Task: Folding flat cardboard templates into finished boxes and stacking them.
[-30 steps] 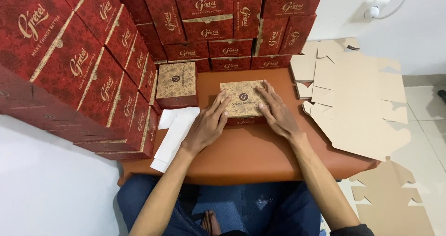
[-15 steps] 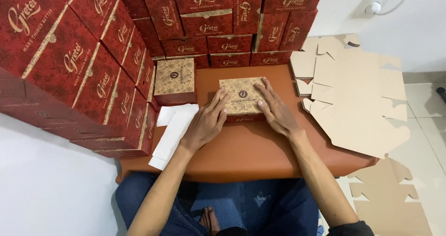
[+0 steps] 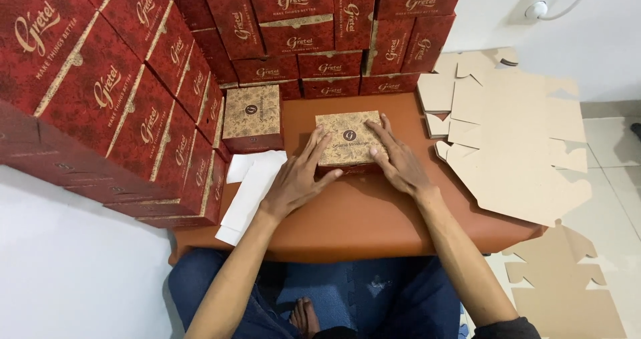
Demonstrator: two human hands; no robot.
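Head view: left hand (image 3: 297, 179) and right hand (image 3: 399, 160), fingers spread, flank the tan patterned box (image 3: 348, 139) mid-table (image 3: 374, 212). Uneven pressing risks skewing it toward the flat cardboard blanks (image 3: 514, 139) right of it.

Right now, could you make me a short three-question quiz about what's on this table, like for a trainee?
1. True or false: both hands rest on the small patterned box.
2. What lies under the left hand's wrist side: A) white folded card, B) scissors, C) a cup?
3. Where are the flat unfolded cardboard blanks: left or right of the right hand?

Key: 1 true; 2 A; 3 right.
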